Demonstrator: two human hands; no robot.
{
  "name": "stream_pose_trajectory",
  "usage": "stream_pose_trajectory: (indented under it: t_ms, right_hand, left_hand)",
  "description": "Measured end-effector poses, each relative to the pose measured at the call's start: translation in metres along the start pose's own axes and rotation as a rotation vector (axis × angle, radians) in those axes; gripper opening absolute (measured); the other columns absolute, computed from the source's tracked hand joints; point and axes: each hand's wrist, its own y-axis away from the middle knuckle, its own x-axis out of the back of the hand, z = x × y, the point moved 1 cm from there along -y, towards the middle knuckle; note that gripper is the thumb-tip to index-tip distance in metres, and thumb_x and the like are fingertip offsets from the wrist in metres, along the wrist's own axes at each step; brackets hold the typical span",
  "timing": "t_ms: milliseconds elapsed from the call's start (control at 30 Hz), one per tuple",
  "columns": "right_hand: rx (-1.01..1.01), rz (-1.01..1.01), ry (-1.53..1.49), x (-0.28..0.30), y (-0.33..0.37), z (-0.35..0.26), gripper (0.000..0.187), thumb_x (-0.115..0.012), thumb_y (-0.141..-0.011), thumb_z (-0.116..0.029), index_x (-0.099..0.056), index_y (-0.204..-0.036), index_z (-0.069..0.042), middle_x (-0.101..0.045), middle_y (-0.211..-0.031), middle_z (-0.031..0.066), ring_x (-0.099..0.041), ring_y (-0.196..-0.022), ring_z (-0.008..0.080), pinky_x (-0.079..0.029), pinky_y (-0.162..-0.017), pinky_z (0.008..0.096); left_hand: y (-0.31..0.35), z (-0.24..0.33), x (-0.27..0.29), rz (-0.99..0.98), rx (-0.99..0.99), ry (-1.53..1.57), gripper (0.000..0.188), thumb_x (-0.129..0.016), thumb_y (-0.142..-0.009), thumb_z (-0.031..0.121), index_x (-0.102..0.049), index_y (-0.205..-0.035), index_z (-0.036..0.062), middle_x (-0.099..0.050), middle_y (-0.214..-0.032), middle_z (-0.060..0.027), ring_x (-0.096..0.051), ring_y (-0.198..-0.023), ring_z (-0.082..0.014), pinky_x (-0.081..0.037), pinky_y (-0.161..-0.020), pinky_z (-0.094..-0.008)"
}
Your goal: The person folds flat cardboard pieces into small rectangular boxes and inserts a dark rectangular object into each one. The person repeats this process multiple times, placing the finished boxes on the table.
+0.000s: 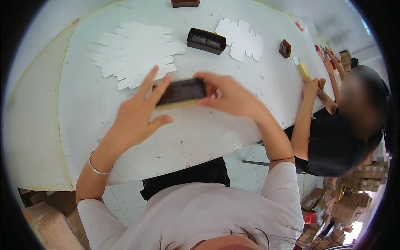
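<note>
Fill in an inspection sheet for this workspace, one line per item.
Surface: white table, scattered dark marks.
Things in work: dark rectangular box with a yellowish lower edge, blurred; white flat cutouts in two spreads beyond it; open black tray between the spreads.
Clutter: brown tray at the far edge; small brown box farther right.
Hands: left hand open, fingers spread at the dark box's left end, contact unclear; right hand gripping its right end.
Cables: nothing seen.
Surroundings: co-worker at right; cardboard boxes piled lower right.
</note>
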Motion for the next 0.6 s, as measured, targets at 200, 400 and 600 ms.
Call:
stream_pose_trajectory:
  t_ms: [200,400,600]
  right_hand:
    - [-0.095,0.375,0.398,0.126,-0.076,0.062,0.064,-0.073,-0.078,-0.04,-0.054,-0.124,0.0,-0.056,-0.078,0.0054,-0.052,-0.072,0.0149,-0.044,-0.064,0.0274]
    - [0.013,0.603,0.374,0.123,-0.134,0.094,0.058,-0.067,-0.08,-0.032,-0.05,-0.127,-0.004,-0.063,-0.098,0.0172,-0.062,-0.083,0.029,-0.051,-0.075,0.0364]
    - [0.74,0.333,0.523,-0.018,-0.099,0.036,0.055,-0.073,-0.076,-0.034,-0.056,-0.118,-0.003,-0.058,-0.118,0.0146,-0.053,-0.108,0.0316,-0.043,-0.092,0.0393]
  left_hand:
    - [0.016,0.008,0.06,0.012,-0.246,0.882,0.036,-0.061,-0.087,0.032,-0.063,-0.105,0.0018,-0.064,-0.104,-0.0123,-0.055,-0.066,-0.0144,-0.042,-0.057,-0.0242]
    - [0.033,0.051,0.102,-0.425,-0.598,1.528,0.046,-0.061,-0.086,0.05,-0.069,-0.075,0.0056,-0.068,-0.083,-0.0097,-0.059,-0.079,-0.0181,-0.049,-0.062,-0.029]
    - [0.039,0.078,0.11,-0.639,-0.642,1.618,0.034,-0.063,-0.088,0.038,-0.071,-0.079,0.0063,-0.068,-0.084,-0.0077,-0.06,-0.077,-0.0195,-0.05,-0.067,-0.0297]
